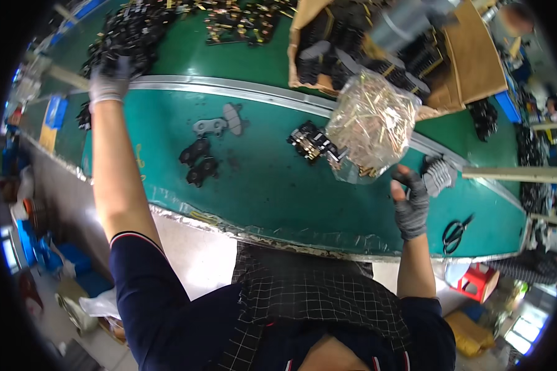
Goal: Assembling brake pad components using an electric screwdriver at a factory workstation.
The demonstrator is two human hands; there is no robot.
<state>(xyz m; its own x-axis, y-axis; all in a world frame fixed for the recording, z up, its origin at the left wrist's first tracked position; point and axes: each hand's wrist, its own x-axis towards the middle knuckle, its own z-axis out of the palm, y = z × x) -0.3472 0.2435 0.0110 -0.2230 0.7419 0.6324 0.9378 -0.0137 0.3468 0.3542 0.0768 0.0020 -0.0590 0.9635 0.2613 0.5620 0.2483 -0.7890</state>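
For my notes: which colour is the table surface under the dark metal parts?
Teal green table surface, seen best in the head view.

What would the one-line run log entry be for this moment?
left hand: reaching into pile of black parts | right hand: holding clear bag of brass pieces | surface: green belt

Green belt [272,191] with silvery rim. Grey glove on left hand [110,79], darker grey glove on right hand [410,204]. Clear bag [372,123] full of pale gold pins. Black and grey pads [207,148] on the belt; glossy black heap [130,34] farther off. Brown cardboard box [470,55] with dark parts inside. Black scissors [457,232]. Navy sleeves [148,290] with red-and-white trim. Black apron [315,297] in thin white check. Red stool [476,281]. Blue bins [507,105].
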